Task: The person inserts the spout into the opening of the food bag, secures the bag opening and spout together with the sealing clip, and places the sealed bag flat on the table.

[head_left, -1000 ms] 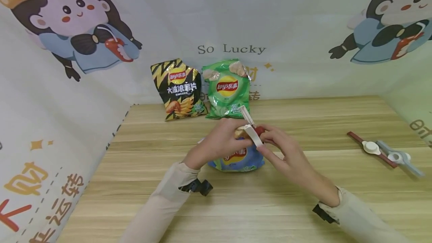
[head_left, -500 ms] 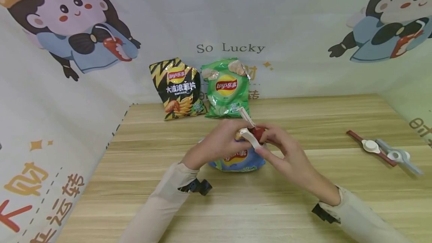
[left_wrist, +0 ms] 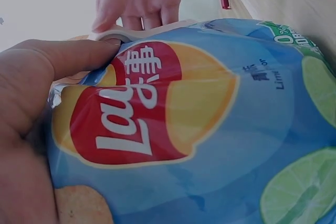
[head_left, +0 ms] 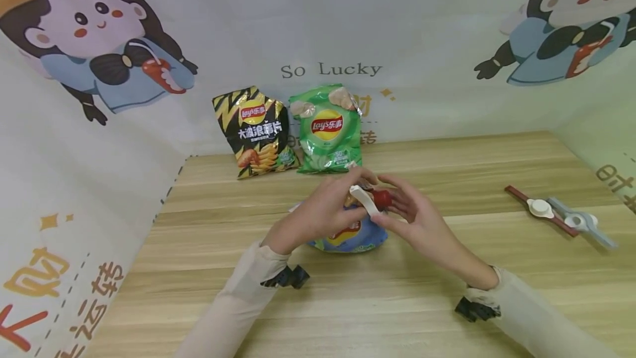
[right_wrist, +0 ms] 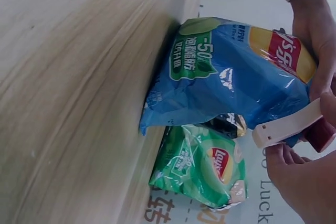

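Left hand [head_left: 323, 211] grips the top of a blue Lay's bag [head_left: 355, 241]; right hand [head_left: 424, 222] pinches a white clip [head_left: 364, 200] there. The bag stands on the worktop [head_left: 377, 303] before a green bag [head_left: 325, 148] and black bag [head_left: 254, 137]; at right, a red clip [head_left: 540, 209] touches a grey clip [head_left: 596, 231].

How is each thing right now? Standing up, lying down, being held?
Black chip bag: standing, leaning back.
Green chip bag: standing, leaning back.
Blue chip bag: upright, left hand holding its top.
White clip: in right hand, at that bag's top; can't tell if shut.
Red clip: lying on table.
Gray clip: lying beside Red clip.
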`<state>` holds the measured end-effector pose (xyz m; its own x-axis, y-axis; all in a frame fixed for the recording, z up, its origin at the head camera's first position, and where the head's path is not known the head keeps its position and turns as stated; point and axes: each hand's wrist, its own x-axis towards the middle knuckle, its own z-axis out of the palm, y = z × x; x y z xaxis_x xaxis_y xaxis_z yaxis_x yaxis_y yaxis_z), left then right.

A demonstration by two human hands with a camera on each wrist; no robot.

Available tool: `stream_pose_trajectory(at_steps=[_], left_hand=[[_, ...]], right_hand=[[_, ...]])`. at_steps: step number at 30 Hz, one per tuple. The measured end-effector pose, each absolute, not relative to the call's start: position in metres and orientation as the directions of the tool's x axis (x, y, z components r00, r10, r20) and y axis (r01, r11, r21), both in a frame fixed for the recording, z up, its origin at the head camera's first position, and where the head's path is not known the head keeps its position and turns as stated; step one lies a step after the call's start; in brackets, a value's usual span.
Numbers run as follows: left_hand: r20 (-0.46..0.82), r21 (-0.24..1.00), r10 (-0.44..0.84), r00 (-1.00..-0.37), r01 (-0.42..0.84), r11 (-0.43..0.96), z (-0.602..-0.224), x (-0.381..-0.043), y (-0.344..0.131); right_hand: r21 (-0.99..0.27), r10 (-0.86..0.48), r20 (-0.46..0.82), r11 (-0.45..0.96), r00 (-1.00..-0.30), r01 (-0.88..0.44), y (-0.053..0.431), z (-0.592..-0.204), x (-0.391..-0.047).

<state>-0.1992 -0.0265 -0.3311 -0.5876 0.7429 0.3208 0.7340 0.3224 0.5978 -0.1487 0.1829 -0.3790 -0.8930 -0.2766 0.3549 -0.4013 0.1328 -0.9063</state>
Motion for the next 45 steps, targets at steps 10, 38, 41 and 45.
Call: stream_pose_trajectory(at_steps=[10, 38, 41, 45], left_hand=[[0.386, 0.555, 0.731, -0.563, 0.775, 0.304, -0.329, -0.199, -0.033], [0.437, 0.37, 0.586, -0.682, 0.73, 0.575, -0.305, -0.172, -0.036], [0.434, 0.45, 0.586, -0.684, 0.729, 0.516, -0.309, -0.176, -0.035], [0.447, 0.504, 0.602, -0.661, 0.743, 0.441, -0.313, -0.183, -0.034]], right_hand=[[-0.873, -0.277, 0.423, 0.13, -0.863, -0.47, 0.182, -0.381, -0.156], [-0.842, -0.253, 0.466, 0.17, -0.848, -0.513, 0.184, -0.383, -0.156], [-0.846, -0.264, 0.448, 0.184, -0.854, -0.501, 0.184, -0.382, -0.155], [-0.851, -0.279, 0.431, 0.191, -0.858, -0.49, 0.184, -0.38, -0.154]])
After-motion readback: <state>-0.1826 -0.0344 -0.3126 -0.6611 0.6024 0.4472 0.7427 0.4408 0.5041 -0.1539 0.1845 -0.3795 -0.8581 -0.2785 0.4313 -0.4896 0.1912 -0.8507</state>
